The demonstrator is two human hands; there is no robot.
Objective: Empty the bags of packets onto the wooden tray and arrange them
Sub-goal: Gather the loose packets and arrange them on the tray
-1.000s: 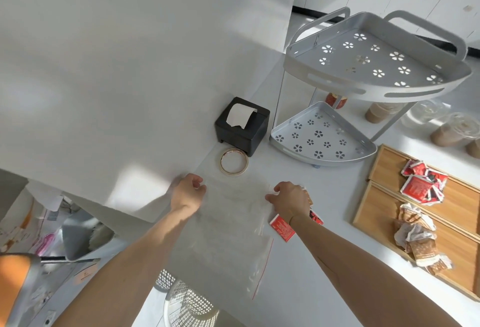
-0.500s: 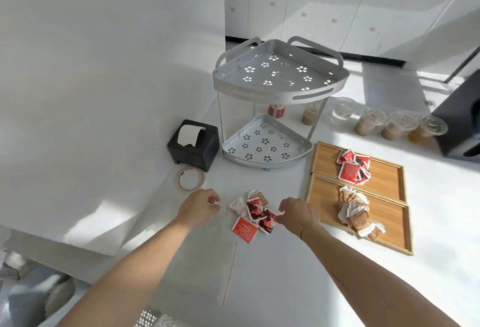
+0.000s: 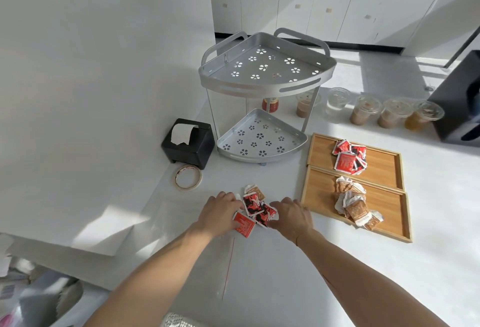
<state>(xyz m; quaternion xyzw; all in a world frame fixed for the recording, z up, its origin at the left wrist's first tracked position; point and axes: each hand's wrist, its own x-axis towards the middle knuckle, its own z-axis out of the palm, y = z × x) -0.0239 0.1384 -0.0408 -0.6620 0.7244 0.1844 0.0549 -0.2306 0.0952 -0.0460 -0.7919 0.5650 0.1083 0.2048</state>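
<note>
Both hands are down on the white worktop (image 3: 272,274), the left hand (image 3: 218,213) and right hand (image 3: 292,213) cupped on either side of a little pile of red and brown packets (image 3: 253,208), fingers curled in against the pile's edges but not really clamped on any one packet. The empty clear zip bag (image 3: 181,223) lies flat under the left forearm, its red seal line running toward the camera. Off to the right sit the two wooden trays: the far tray (image 3: 384,168) with red packets (image 3: 349,158), the near tray (image 3: 389,212) with brown packets (image 3: 354,204).
</note>
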